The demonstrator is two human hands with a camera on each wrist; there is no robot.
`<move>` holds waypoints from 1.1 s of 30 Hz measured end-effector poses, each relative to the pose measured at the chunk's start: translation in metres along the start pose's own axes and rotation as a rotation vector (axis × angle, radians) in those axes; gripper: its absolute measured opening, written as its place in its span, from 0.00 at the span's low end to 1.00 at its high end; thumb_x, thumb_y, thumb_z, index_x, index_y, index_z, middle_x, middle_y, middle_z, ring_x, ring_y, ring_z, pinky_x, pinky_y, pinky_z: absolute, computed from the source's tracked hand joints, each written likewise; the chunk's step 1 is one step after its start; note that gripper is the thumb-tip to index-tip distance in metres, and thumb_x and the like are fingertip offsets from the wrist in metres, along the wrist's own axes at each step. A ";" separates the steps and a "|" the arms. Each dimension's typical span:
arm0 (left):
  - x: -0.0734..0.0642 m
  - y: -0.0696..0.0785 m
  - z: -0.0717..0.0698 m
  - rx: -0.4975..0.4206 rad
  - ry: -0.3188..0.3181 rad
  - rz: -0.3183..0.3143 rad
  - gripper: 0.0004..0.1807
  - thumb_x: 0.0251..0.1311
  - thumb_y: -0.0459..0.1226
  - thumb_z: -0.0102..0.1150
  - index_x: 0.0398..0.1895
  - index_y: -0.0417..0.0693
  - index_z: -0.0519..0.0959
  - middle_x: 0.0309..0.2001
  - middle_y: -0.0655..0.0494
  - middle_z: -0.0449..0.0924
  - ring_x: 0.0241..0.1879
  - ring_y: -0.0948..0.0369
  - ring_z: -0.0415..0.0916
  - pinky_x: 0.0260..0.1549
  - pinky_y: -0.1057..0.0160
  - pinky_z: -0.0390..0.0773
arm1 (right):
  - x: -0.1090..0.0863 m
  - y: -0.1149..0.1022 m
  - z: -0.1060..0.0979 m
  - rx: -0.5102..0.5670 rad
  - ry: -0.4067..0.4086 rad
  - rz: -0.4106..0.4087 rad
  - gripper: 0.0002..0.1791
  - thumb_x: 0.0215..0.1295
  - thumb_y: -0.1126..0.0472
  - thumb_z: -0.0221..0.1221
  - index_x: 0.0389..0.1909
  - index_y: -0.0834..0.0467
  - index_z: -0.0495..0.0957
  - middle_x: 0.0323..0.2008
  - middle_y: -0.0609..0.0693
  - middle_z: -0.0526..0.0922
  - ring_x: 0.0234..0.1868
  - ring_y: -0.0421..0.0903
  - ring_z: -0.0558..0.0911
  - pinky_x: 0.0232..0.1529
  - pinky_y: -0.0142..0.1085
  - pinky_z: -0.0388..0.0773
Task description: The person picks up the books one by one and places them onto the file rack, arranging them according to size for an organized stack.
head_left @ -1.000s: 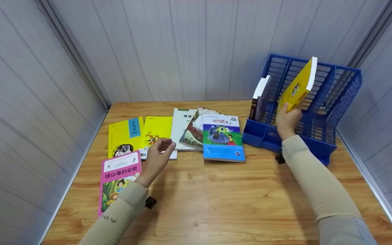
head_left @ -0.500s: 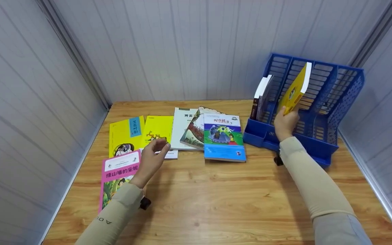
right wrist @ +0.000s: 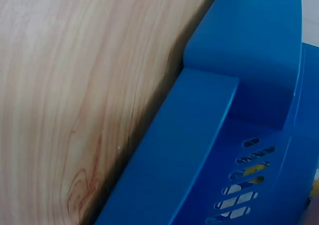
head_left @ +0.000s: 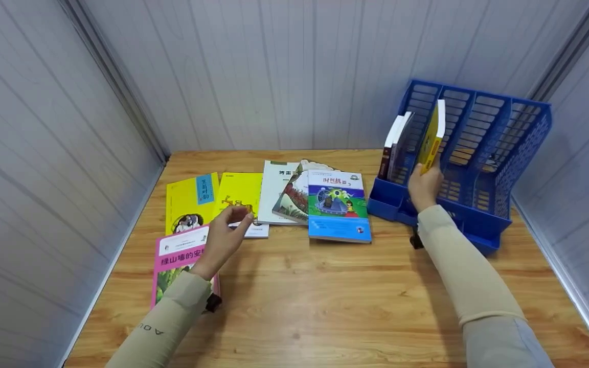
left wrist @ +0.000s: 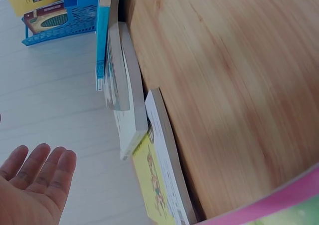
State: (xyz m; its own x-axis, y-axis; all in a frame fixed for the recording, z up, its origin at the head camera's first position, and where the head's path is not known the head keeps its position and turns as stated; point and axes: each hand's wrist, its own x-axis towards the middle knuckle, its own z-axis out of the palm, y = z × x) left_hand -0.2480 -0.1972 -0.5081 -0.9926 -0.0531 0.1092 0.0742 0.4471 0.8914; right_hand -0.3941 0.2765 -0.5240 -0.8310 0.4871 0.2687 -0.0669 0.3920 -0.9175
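Note:
My right hand (head_left: 426, 188) grips the lower part of a yellow book (head_left: 431, 140), which stands nearly upright inside the blue file rack (head_left: 385, 210). Two books (head_left: 395, 148) lean in the leftmost compartment beside it. At the left, my left hand (head_left: 221, 240) hovers with loosely bent fingers and holds nothing. Below that hand lie a pink-edged book (head_left: 179, 258) and a yellow book with a white lower band (head_left: 238, 191). In the left wrist view the fingers (left wrist: 37, 167) are apart from the books. The right wrist view shows mostly the rack's front (right wrist: 199, 130).
Another yellow book (head_left: 189, 197) lies at the far left. A white book (head_left: 274, 191), a book with a plant picture (head_left: 294, 197) and a blue book (head_left: 339, 209) overlap mid-table. Wall panels (head_left: 284, 76) enclose the wooden table (head_left: 315, 306).
My right hand has moved the yellow book left and lower in the rack and turned it more upright. My left hand has drifted slightly left and toward me.

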 end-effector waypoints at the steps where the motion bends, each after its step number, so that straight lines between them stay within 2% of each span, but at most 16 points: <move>1: 0.000 0.000 -0.001 0.014 0.000 -0.001 0.20 0.78 0.45 0.63 0.65 0.43 0.80 0.62 0.43 0.84 0.64 0.47 0.82 0.66 0.45 0.82 | 0.000 0.000 0.000 -0.006 -0.003 -0.001 0.30 0.85 0.63 0.48 0.82 0.64 0.61 0.70 0.73 0.77 0.70 0.68 0.79 0.72 0.59 0.76; 6: 0.000 -0.003 -0.007 0.063 0.003 -0.011 0.24 0.78 0.46 0.63 0.66 0.41 0.79 0.65 0.40 0.83 0.66 0.44 0.80 0.67 0.44 0.82 | 0.002 -0.001 -0.002 -0.044 -0.030 0.017 0.28 0.85 0.63 0.48 0.80 0.66 0.64 0.68 0.74 0.78 0.70 0.68 0.79 0.72 0.59 0.76; 11: 0.003 -0.007 -0.012 0.082 -0.002 -0.024 0.26 0.78 0.48 0.63 0.68 0.40 0.77 0.67 0.39 0.81 0.68 0.44 0.79 0.68 0.45 0.81 | 0.007 -0.003 -0.005 -0.098 -0.108 0.039 0.26 0.85 0.61 0.50 0.77 0.68 0.65 0.67 0.74 0.78 0.69 0.69 0.79 0.71 0.60 0.76; 19: 0.007 -0.012 -0.016 0.103 -0.007 -0.033 0.28 0.78 0.48 0.63 0.69 0.38 0.76 0.69 0.37 0.80 0.70 0.41 0.77 0.70 0.43 0.80 | 0.015 -0.004 -0.011 -0.144 -0.275 0.106 0.32 0.86 0.62 0.48 0.85 0.63 0.54 0.76 0.72 0.70 0.76 0.66 0.74 0.77 0.59 0.71; 24: 0.008 -0.012 -0.017 0.120 -0.017 -0.043 0.29 0.78 0.50 0.62 0.70 0.40 0.76 0.70 0.38 0.79 0.71 0.42 0.76 0.71 0.42 0.78 | 0.018 -0.005 -0.015 -0.177 -0.338 0.122 0.34 0.86 0.63 0.47 0.86 0.63 0.50 0.76 0.73 0.69 0.76 0.68 0.73 0.77 0.60 0.71; 25: 0.009 -0.013 -0.018 0.127 -0.016 -0.043 0.29 0.78 0.50 0.62 0.70 0.39 0.76 0.70 0.38 0.79 0.71 0.42 0.76 0.71 0.42 0.78 | 0.018 -0.006 -0.016 -0.185 -0.350 0.123 0.34 0.86 0.63 0.47 0.86 0.64 0.50 0.75 0.74 0.70 0.75 0.68 0.74 0.76 0.61 0.72; 29: 0.008 -0.014 -0.023 0.151 -0.018 -0.037 0.29 0.78 0.50 0.62 0.70 0.39 0.75 0.70 0.38 0.79 0.70 0.43 0.76 0.72 0.41 0.76 | 0.019 -0.009 -0.020 -0.248 -0.361 0.105 0.31 0.82 0.62 0.47 0.80 0.69 0.60 0.68 0.75 0.76 0.65 0.66 0.80 0.67 0.59 0.78; 33: 0.007 -0.015 -0.028 0.167 -0.030 -0.051 0.30 0.79 0.51 0.61 0.71 0.39 0.74 0.71 0.38 0.78 0.72 0.43 0.74 0.74 0.40 0.74 | 0.018 -0.015 -0.026 -0.324 -0.351 0.083 0.27 0.77 0.60 0.49 0.68 0.74 0.72 0.57 0.73 0.84 0.49 0.61 0.84 0.48 0.50 0.82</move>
State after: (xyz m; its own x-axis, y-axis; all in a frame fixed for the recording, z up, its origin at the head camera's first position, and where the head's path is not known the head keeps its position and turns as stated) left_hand -0.2534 -0.2297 -0.5085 -0.9973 -0.0543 0.0502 0.0089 0.5865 0.8099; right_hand -0.3941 0.2998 -0.4978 -0.9661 0.2562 0.0316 0.1371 0.6132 -0.7779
